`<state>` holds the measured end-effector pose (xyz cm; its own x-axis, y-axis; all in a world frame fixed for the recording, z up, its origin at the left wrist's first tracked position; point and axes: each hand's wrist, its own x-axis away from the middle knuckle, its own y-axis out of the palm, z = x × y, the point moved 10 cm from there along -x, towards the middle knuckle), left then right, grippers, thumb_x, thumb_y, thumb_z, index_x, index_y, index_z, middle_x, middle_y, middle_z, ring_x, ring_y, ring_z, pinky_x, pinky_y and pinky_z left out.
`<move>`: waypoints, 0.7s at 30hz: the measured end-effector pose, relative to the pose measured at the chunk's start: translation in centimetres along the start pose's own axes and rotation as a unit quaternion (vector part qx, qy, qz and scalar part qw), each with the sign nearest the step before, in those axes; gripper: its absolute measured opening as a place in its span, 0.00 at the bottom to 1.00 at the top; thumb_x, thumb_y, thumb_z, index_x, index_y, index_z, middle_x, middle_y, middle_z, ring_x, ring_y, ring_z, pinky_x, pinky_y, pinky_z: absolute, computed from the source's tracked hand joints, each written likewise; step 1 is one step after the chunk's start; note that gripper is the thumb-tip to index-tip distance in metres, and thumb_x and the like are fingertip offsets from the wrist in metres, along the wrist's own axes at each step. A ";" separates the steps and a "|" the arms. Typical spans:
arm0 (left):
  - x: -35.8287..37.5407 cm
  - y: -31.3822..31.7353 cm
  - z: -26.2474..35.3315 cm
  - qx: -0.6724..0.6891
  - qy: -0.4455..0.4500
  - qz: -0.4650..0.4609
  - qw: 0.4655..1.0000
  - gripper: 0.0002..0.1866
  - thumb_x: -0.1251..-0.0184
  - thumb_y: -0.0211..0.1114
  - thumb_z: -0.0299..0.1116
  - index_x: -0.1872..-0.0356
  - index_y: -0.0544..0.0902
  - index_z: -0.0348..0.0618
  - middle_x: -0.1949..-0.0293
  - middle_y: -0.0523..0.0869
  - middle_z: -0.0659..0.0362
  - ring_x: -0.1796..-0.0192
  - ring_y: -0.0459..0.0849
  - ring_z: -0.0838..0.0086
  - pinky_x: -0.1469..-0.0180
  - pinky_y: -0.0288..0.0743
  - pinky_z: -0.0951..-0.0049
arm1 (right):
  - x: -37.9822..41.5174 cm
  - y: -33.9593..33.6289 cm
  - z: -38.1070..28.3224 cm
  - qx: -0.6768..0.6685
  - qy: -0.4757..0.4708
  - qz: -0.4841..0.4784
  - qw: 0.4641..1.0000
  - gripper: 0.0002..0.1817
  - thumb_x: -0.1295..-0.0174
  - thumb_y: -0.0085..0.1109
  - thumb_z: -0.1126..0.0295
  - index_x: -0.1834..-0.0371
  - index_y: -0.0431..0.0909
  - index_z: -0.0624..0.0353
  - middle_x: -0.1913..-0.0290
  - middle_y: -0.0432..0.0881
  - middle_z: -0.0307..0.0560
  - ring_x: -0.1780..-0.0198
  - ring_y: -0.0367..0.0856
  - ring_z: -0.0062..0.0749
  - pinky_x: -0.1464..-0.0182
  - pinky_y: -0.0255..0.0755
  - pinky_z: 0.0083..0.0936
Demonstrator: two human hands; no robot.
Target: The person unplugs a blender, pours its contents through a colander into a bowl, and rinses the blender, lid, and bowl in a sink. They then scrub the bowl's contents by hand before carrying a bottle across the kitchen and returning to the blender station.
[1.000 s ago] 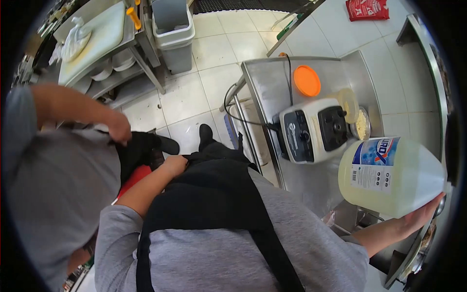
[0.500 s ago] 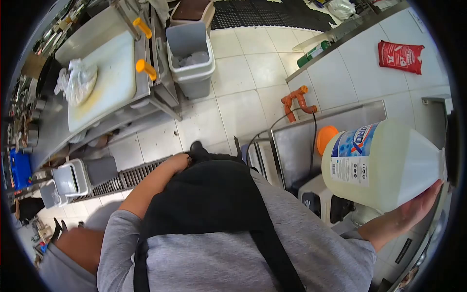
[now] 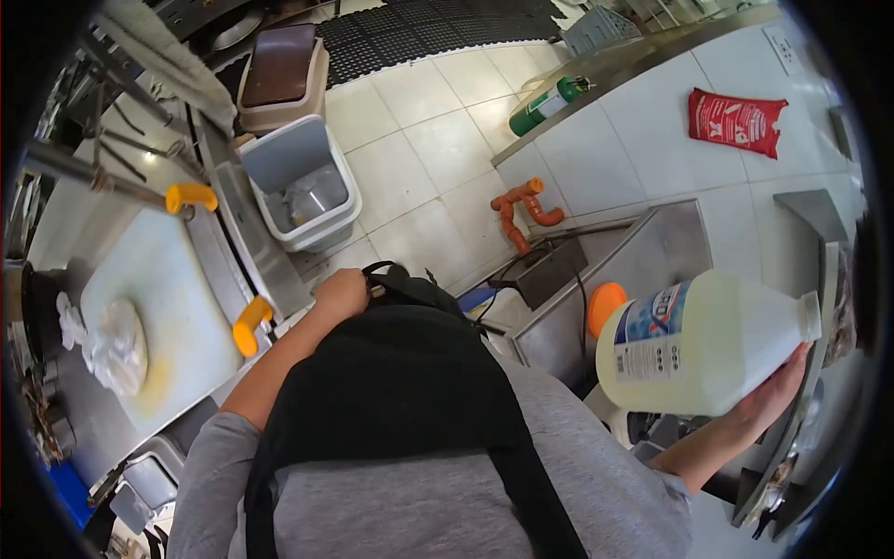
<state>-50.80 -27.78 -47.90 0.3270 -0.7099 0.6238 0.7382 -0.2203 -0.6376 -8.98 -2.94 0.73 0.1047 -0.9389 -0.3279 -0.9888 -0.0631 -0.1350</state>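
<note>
On the right, my right hand (image 3: 773, 384) is closed under the neck end of a large translucent jug (image 3: 731, 345) of pale yellowish liquid. The jug lies tilted on its side in the air, its blue and white label turned upward and its capped end pointing right. Just behind its base shows an orange round thing (image 3: 607, 309). My left hand (image 3: 341, 294) is closed beside the upper edge of my black apron (image 3: 382, 391). Its fingertips are hidden, and what it grips I cannot make out.
A steel basin (image 3: 652, 247) and orange pipe (image 3: 518, 212) stand ahead right, near a red packet (image 3: 738, 123) on a white tiled surface. At left are a white cutting board (image 3: 182, 289), a plastic bag (image 3: 116, 349) and yellow handles (image 3: 250, 326). A grey bin (image 3: 349, 200) stands on the floor.
My view has turned, bringing the cutting board lower and the bin further left. The jug stays in my right hand, slightly lower and further left. Another person's limb at lower left has left the view.
</note>
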 end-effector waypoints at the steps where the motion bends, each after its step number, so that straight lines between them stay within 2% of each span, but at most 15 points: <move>1: -0.8 -1.7 0.8 0.002 0.003 0.017 1.000 0.10 0.43 0.60 0.33 0.65 0.86 0.39 0.62 0.86 0.46 0.57 0.85 0.52 0.55 0.79 0.55 | -0.7 1.1 -0.2 0.005 -0.002 -0.003 1.000 0.22 0.26 0.46 0.57 0.39 0.71 0.62 0.47 0.80 0.44 0.48 0.79 0.27 0.48 0.74 0.26; 3: -3.4 -3.6 1.4 0.006 0.004 0.032 0.999 0.10 0.44 0.60 0.32 0.66 0.86 0.39 0.62 0.86 0.46 0.57 0.85 0.52 0.55 0.79 0.54 | -2.1 3.8 -0.5 -0.045 -0.010 -0.053 0.997 0.23 0.27 0.46 0.56 0.36 0.69 0.60 0.42 0.77 0.46 0.42 0.76 0.34 0.42 0.71 0.33; 4: -5.0 -4.1 1.8 -0.015 0.014 0.024 1.000 0.10 0.44 0.60 0.32 0.65 0.86 0.40 0.61 0.86 0.46 0.56 0.85 0.52 0.55 0.79 0.55 | -3.1 4.3 -0.1 -0.044 -0.009 -0.052 0.998 0.23 0.27 0.46 0.56 0.36 0.69 0.60 0.42 0.77 0.46 0.42 0.76 0.34 0.42 0.71 0.33; 6: -8.6 -5.3 3.5 -0.031 0.031 0.019 0.999 0.10 0.44 0.60 0.31 0.64 0.86 0.41 0.61 0.86 0.47 0.55 0.85 0.52 0.55 0.79 0.55 | -5.7 4.0 -0.6 -0.008 -0.048 0.026 0.998 0.24 0.27 0.45 0.56 0.34 0.68 0.58 0.40 0.76 0.46 0.41 0.76 0.34 0.39 0.70 0.35; 7: -10.2 -5.9 4.5 -0.024 0.037 0.013 0.999 0.10 0.44 0.61 0.32 0.63 0.86 0.42 0.60 0.86 0.47 0.54 0.85 0.53 0.55 0.79 0.55 | -5.9 7.2 -1.0 0.007 -0.077 0.050 0.996 0.24 0.26 0.44 0.56 0.34 0.68 0.59 0.40 0.76 0.45 0.41 0.76 0.34 0.38 0.69 0.36; 8: -11.5 -6.5 5.4 -0.019 0.042 0.004 0.999 0.11 0.44 0.61 0.33 0.62 0.85 0.43 0.59 0.86 0.48 0.53 0.84 0.53 0.54 0.79 0.56 | -7.5 7.6 -0.7 0.002 -0.076 0.050 0.996 0.24 0.26 0.44 0.56 0.34 0.68 0.59 0.40 0.76 0.45 0.41 0.76 0.34 0.38 0.69 0.36; 12: -17.9 -7.3 9.2 -0.045 0.070 -0.027 0.996 0.12 0.42 0.64 0.37 0.60 0.85 0.44 0.59 0.86 0.49 0.53 0.84 0.55 0.53 0.78 0.57 | -16.1 7.9 1.3 -0.046 -0.054 -0.046 0.996 0.24 0.26 0.44 0.56 0.34 0.68 0.59 0.40 0.76 0.45 0.41 0.76 0.34 0.38 0.69 0.35; 14: -21.8 -5.3 8.8 0.060 0.069 -0.069 0.993 0.14 0.42 0.67 0.42 0.61 0.84 0.43 0.60 0.87 0.50 0.55 0.84 0.55 0.54 0.77 0.59 | -19.6 9.2 3.0 -0.061 -0.039 -0.094 0.993 0.24 0.26 0.44 0.56 0.34 0.68 0.59 0.40 0.76 0.45 0.41 0.76 0.34 0.39 0.69 0.35; 15: -23.2 -4.9 8.6 0.060 0.066 -0.078 0.993 0.14 0.42 0.67 0.42 0.61 0.84 0.43 0.60 0.87 0.50 0.55 0.84 0.55 0.54 0.77 0.59 | -21.3 10.0 3.9 -0.065 -0.030 -0.111 0.991 0.24 0.26 0.44 0.56 0.34 0.68 0.59 0.40 0.76 0.45 0.41 0.76 0.34 0.39 0.69 0.35; 16: -24.4 -5.5 9.5 0.116 0.097 -0.088 0.985 0.15 0.42 0.68 0.43 0.62 0.84 0.42 0.61 0.86 0.50 0.56 0.84 0.54 0.54 0.77 0.60 | -22.8 11.2 5.0 -0.072 -0.018 -0.133 0.988 0.24 0.26 0.44 0.56 0.34 0.68 0.59 0.40 0.76 0.45 0.41 0.76 0.34 0.39 0.69 0.35; 17: -25.3 -6.6 10.7 0.172 0.127 -0.095 0.972 0.16 0.42 0.69 0.44 0.63 0.83 0.41 0.62 0.86 0.50 0.56 0.84 0.54 0.55 0.77 0.60 | -24.3 12.3 6.0 -0.073 -0.029 -0.105 0.991 0.24 0.26 0.44 0.56 0.35 0.68 0.60 0.41 0.77 0.46 0.42 0.76 0.33 0.39 0.70 0.35; 18: -26.5 -7.7 11.4 0.172 0.127 -0.096 0.972 0.16 0.42 0.69 0.44 0.63 0.83 0.41 0.62 0.86 0.50 0.56 0.84 0.54 0.55 0.77 0.60 | -25.7 13.5 7.2 -0.072 -0.028 -0.104 0.992 0.24 0.26 0.44 0.56 0.35 0.68 0.60 0.41 0.77 0.46 0.42 0.76 0.33 0.39 0.70 0.35; 20: -28.6 -11.0 13.4 -0.015 0.109 -0.079 0.991 0.13 0.40 0.67 0.40 0.67 0.83 0.39 0.64 0.86 0.49 0.58 0.84 0.53 0.57 0.77 0.61 | -28.9 15.9 9.2 -0.060 -0.033 -0.089 0.994 0.24 0.26 0.45 0.57 0.36 0.67 0.62 0.42 0.77 0.47 0.42 0.76 0.33 0.39 0.70 0.34; 21: -30.2 -11.9 13.7 -0.012 0.110 -0.077 0.991 0.13 0.40 0.67 0.40 0.67 0.83 0.39 0.64 0.86 0.49 0.58 0.84 0.53 0.57 0.77 0.61 | -30.3 17.5 10.2 -0.046 -0.021 -0.092 0.995 0.24 0.26 0.45 0.57 0.36 0.67 0.63 0.41 0.77 0.49 0.42 0.77 0.32 0.40 0.71 0.33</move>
<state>-61.41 5.51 -52.96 0.0726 -0.7948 0.6025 0.7547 -0.3512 -0.5542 -28.34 27.82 -1.27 0.2867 -0.8939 -0.3447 -0.9580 -0.2644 -0.1112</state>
